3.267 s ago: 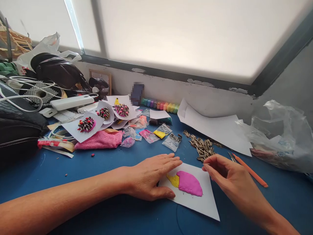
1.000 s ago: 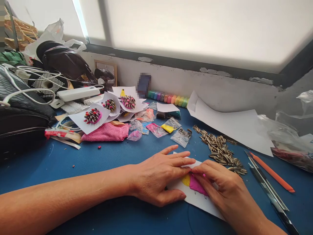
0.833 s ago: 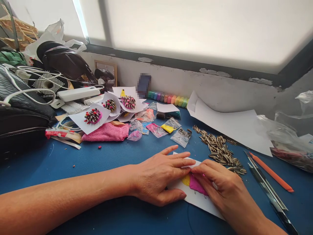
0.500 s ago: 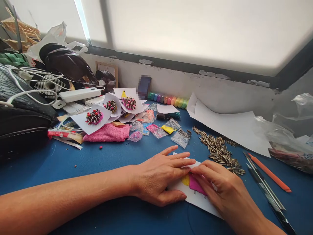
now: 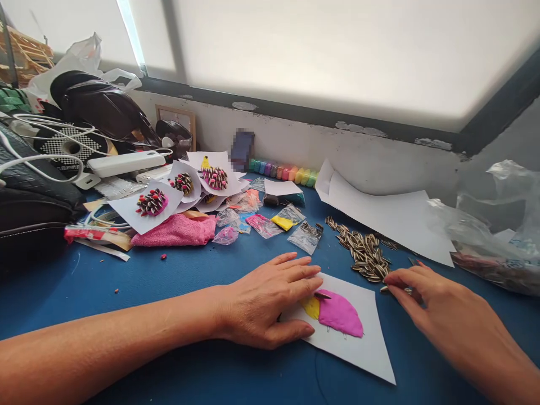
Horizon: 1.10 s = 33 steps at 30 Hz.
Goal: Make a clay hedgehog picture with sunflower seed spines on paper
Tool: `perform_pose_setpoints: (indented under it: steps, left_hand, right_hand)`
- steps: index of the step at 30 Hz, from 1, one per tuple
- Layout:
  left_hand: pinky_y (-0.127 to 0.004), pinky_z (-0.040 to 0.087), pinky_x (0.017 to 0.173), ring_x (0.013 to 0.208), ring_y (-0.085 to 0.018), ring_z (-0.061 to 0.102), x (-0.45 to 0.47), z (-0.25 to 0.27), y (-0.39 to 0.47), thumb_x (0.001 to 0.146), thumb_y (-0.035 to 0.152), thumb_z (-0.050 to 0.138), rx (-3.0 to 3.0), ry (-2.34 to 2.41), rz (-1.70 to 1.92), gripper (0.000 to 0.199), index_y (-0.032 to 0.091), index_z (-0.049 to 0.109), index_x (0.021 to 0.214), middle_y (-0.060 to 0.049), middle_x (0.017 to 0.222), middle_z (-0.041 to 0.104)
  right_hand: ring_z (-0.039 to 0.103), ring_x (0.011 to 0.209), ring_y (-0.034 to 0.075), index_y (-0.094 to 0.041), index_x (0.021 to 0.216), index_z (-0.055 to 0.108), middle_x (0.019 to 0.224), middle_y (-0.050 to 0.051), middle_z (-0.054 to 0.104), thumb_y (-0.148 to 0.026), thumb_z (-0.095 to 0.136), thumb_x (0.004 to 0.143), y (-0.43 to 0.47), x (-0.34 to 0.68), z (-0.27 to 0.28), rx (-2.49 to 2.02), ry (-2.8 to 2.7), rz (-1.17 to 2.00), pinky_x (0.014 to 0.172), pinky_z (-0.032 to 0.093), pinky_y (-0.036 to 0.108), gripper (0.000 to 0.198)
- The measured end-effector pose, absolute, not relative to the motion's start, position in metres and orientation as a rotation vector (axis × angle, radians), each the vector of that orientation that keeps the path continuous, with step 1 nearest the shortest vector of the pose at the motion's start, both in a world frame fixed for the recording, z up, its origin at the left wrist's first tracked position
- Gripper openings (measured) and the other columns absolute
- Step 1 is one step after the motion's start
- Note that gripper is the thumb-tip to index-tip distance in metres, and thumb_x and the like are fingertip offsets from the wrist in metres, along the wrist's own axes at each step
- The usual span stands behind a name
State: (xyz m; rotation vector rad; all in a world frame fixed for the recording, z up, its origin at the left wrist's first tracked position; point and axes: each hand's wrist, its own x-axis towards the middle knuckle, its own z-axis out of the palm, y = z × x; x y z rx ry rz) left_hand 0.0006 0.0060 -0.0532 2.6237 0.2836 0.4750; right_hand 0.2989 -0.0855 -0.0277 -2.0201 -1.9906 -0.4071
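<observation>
My left hand lies flat with fingers spread on a white paper sheet. On that sheet is a flattened magenta clay shape joined to a smaller yellow clay piece, partly covered by my fingers. One striped sunflower seed sticks to the magenta clay near its upper left edge. My right hand is at the near end of a heap of sunflower seeds. Its thumb and forefinger pinch together at a seed.
Finished clay-and-seed figures on paper rest at the left behind a pink cloth. Small bags of clay and a row of coloured clay blocks sit farther back. A large white sheet and a plastic bag lie at the right.
My right hand has left the clay and moved right to the seed heap. The seed on the magenta clay is now uncovered. My left hand stays on the paper.
</observation>
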Motion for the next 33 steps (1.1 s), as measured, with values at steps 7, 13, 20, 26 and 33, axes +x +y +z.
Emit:
perform_pose_setpoints:
  steps: [7, 13, 20, 26, 33]
  left_hand:
    - [-0.045, 0.026, 0.124, 0.146, -0.031, 0.039, 0.001, -0.050, 0.005, 0.094, 0.041, 0.062, 2.571, 0.306, 0.413, 0.067, 0.013, 0.041, 0.150, -0.017, 0.153, 0.047]
    - [-0.043, 0.026, 0.124, 0.145, -0.030, 0.040, 0.001, -0.051, 0.006, 0.093, 0.039, 0.064, 2.564, 0.284, 0.437, 0.068, 0.012, 0.040, 0.150, -0.018, 0.152, 0.047]
    - [-0.042, 0.025, 0.124, 0.145, -0.029, 0.042, 0.001, -0.053, 0.007, 0.093, 0.039, 0.065, 2.552, 0.286, 0.457, 0.068, 0.011, 0.041, 0.150, -0.018, 0.152, 0.048]
    - [-0.041, 0.024, 0.125, 0.145, -0.029, 0.041, 0.001, -0.051, 0.006, 0.093, 0.040, 0.064, 2.551, 0.296, 0.438, 0.068, 0.008, 0.042, 0.149, -0.018, 0.152, 0.047]
    - [-0.040, 0.025, 0.124, 0.144, -0.029, 0.043, 0.001, -0.052, 0.006, 0.093, 0.040, 0.065, 2.565, 0.285, 0.457, 0.068, 0.007, 0.042, 0.148, -0.019, 0.151, 0.049]
  right_hand:
    - [0.071, 0.081, 0.027, -0.028, 0.079, 0.074, 0.082, 0.007, 0.073, -0.038, 0.047, 0.089, -0.085, 0.300, -0.035, -2.046, -2.095, -0.304, 0.050, 0.048, 0.034, 0.030]
    - [0.066, 0.062, 0.020, -0.027, 0.080, 0.069, 0.079, 0.006, 0.071, -0.042, 0.045, 0.089, -0.083, 0.285, -0.026, -1.932, -2.011, -0.252, 0.045, 0.045, 0.030, 0.029]
    - [0.072, 0.069, 0.020, -0.028, 0.086, 0.076, 0.084, 0.003, 0.077, -0.050, 0.058, 0.086, -0.083, 0.251, -0.010, -1.779, -1.808, 0.360, 0.057, 0.057, 0.026, 0.029]
    - [0.075, 0.075, 0.024, -0.021, 0.095, 0.078, 0.082, 0.008, 0.077, -0.059, 0.065, 0.079, -0.069, 0.249, -0.014, -1.826, -1.633, 0.613, 0.066, 0.062, 0.032, 0.043]
    - [0.072, 0.073, 0.021, -0.026, 0.081, 0.077, 0.086, 0.006, 0.076, -0.052, 0.060, 0.086, -0.059, 0.241, -0.018, -1.745, -1.853, 0.360, 0.061, 0.058, 0.031, 0.031]
